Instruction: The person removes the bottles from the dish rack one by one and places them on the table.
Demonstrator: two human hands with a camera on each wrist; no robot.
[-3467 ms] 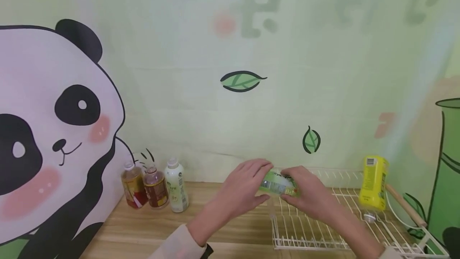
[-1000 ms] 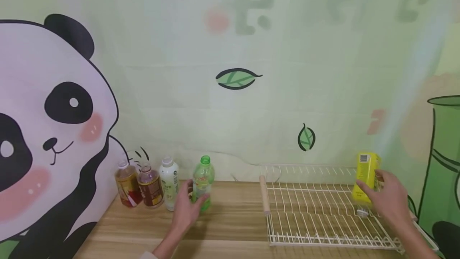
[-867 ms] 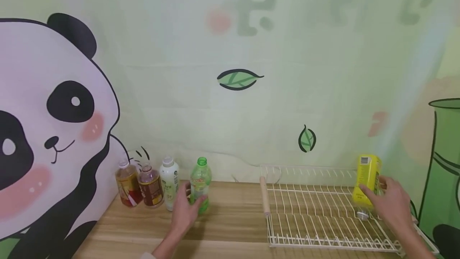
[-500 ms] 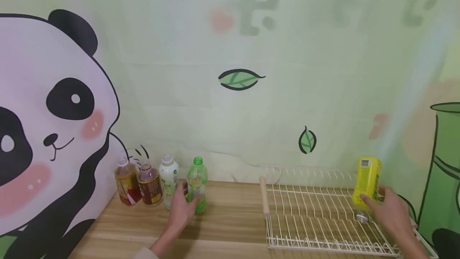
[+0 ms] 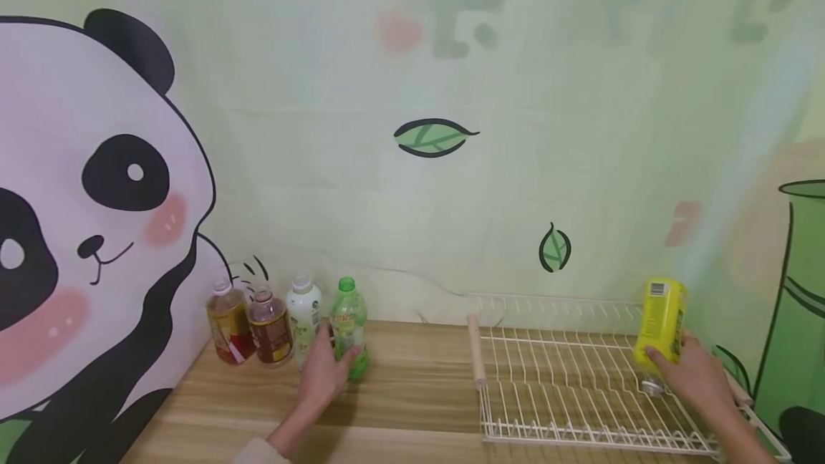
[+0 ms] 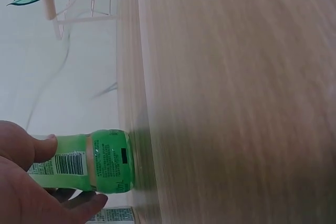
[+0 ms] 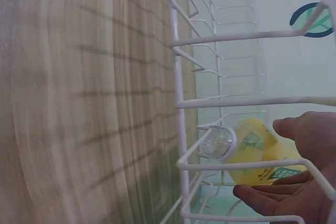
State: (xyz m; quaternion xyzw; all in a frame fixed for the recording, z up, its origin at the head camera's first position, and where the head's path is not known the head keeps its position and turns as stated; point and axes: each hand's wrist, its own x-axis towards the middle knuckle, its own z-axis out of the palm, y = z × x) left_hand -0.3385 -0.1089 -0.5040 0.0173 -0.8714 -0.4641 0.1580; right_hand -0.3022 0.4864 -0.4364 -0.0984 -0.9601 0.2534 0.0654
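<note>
In the head view my left hand holds the green plastic bottle around its lower half, thumb on the near side. That bottle stands upright on the wooden tabletop, close beside a white bottle. The left wrist view shows a barcode label on the green bottle between thumb and fingers. On the right, a yellow bottle is upside down in the white wire rack, its neck pointing down between the wires. My right hand grips the yellow bottle, with thumb and fingers on opposite sides.
Left of the white bottle stand a dark red-brown bottle and an amber bottle. The rack has wooden handles at its sides. Behind everything rises a printed wall cloth with a panda and leaves.
Earlier, both hands held a green-labelled item above the rack. The green bottle now stands on the tabletop and has shifted left toward the white one. My right hand has gone to the yellow bottle.
</note>
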